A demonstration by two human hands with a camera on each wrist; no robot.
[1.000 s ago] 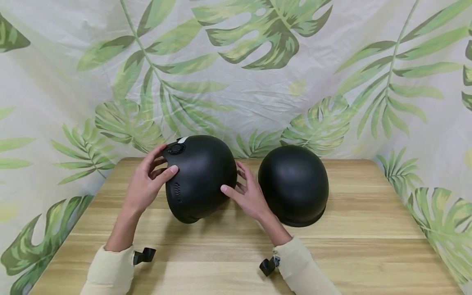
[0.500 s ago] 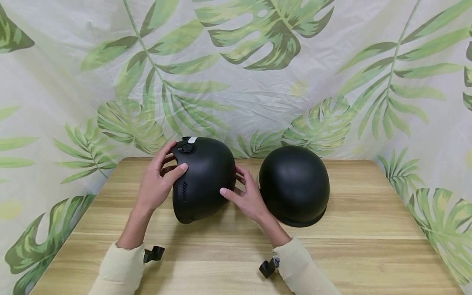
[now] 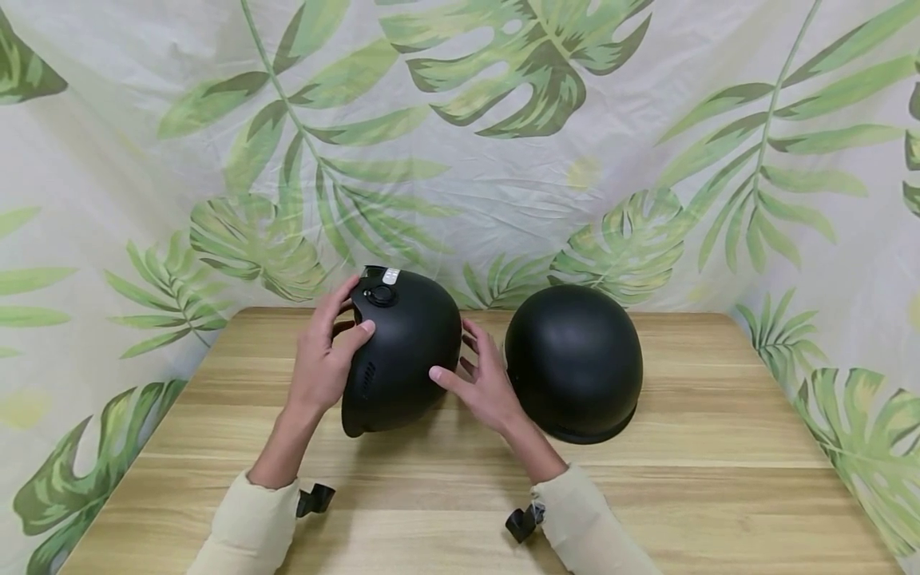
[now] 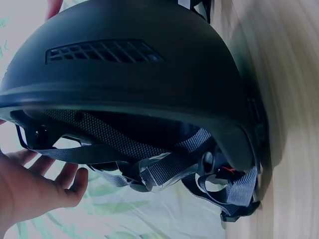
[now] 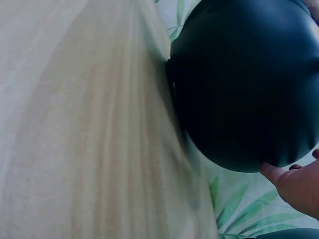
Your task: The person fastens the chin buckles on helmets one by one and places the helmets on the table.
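A matte black helmet (image 3: 410, 351) is tipped on its side, low over the table's left half, its opening turned left. My left hand (image 3: 323, 359) holds it by the rim, thumb on the outer shell and fingers at the far edge. Thumb and fingers of my right hand (image 3: 485, 383) cup the crown from the right. A round black dial (image 3: 381, 295) and white label (image 3: 391, 276) show near the top. In the left wrist view, a slotted vent (image 4: 102, 54) marks the shell, and grey webbing straps with a buckle (image 4: 155, 173) hang in the opening.
A second black helmet (image 3: 573, 359), dome up, stands on the wood-grain table (image 3: 719, 495) right beside my right hand. A leaf-print cloth (image 3: 503, 216) hangs behind the table and along both sides. A black camera mount sits on each sleeve cuff.
The held helmet has turned and shifted slightly right; its dial and label show more, its vent side less. My left hand moved right with it, while my right hand stayed nearly in place.
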